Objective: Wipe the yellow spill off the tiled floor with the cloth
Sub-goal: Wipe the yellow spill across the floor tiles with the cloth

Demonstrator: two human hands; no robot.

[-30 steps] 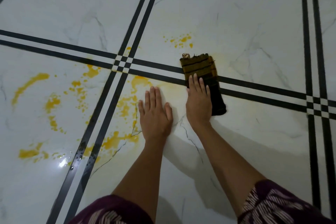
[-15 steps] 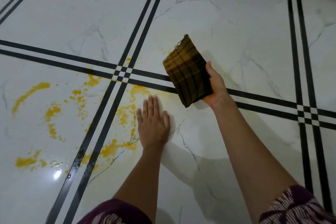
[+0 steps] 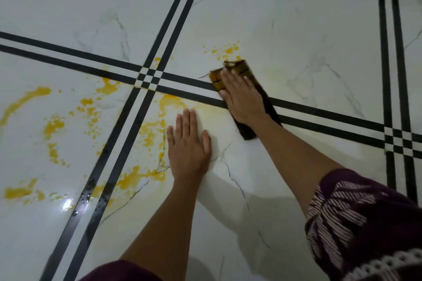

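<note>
In the head view the right hand (image 3: 242, 98) lies flat, fingers straight and close, and presses the folded brown cloth (image 3: 239, 68) onto the black stripes of the tiled floor (image 3: 296, 29). It hides the cloth's middle. The left hand (image 3: 188, 148) rests flat, fingers together, just beside the yellow spill (image 3: 150, 132).

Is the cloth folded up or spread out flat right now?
Folded. The cloth is a narrow, thick pad under the right hand, with layered edges showing at its far end.
</note>
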